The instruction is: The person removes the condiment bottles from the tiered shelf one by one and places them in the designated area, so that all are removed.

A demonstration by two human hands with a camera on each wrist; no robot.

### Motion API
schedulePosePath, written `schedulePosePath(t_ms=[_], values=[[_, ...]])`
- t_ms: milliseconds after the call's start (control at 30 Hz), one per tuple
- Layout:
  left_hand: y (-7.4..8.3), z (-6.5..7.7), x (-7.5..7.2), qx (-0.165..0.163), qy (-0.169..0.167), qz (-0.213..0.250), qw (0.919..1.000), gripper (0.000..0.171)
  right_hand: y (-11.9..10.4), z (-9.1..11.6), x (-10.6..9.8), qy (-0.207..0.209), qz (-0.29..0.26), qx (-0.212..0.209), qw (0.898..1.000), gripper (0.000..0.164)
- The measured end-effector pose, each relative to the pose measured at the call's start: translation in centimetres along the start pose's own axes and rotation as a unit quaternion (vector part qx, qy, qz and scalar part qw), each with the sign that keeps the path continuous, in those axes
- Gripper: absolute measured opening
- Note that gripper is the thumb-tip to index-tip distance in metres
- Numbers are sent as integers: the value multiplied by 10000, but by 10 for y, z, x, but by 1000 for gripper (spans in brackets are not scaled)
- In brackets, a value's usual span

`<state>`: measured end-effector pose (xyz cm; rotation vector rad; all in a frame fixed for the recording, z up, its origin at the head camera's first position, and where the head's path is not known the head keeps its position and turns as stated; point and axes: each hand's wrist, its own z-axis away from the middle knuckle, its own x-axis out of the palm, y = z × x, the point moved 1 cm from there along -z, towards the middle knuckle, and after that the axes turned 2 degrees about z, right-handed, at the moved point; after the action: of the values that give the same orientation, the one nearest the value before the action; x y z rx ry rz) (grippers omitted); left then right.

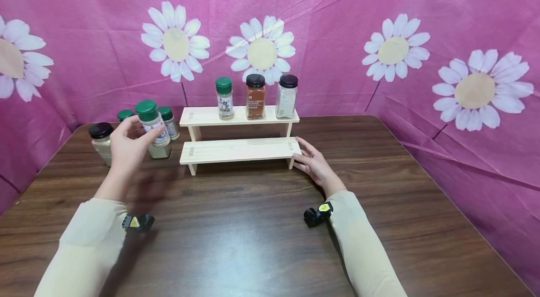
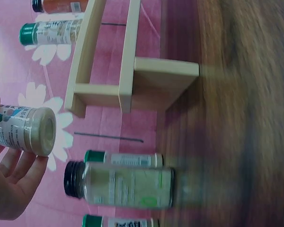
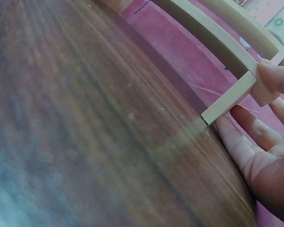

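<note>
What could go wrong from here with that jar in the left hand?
The raised green-lidded jar in the left hand might clip the black-lidded jar below. The right hand holds the wooden rack; a jolt there could tip the red pepper jar on its upper tier.

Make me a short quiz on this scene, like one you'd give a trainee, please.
1. Count: how many jars stand on the upper shelf?

2. True or false: the right hand touches the right end of the lower shelf.

3. Choose: what colour is the cap on the spice bottle in the left hand?
A) Black
B) Green
C) Red

Key:
1. Three: one with a green lid, two with black lids.
2. True.
3. B, green.
</note>
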<state>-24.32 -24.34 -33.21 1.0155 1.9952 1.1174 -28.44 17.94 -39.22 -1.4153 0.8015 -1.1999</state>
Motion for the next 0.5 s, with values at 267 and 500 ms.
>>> schedulePosePath(t_ms=[267,500], values=[[16,17,-23,-232,241,-165,9993,30,1,-1,0,30,-10,-19,10000,61],[-29,7,-51,-493,349,168,9980,37,1,-1,-1,42,-59,18,10000,62]])
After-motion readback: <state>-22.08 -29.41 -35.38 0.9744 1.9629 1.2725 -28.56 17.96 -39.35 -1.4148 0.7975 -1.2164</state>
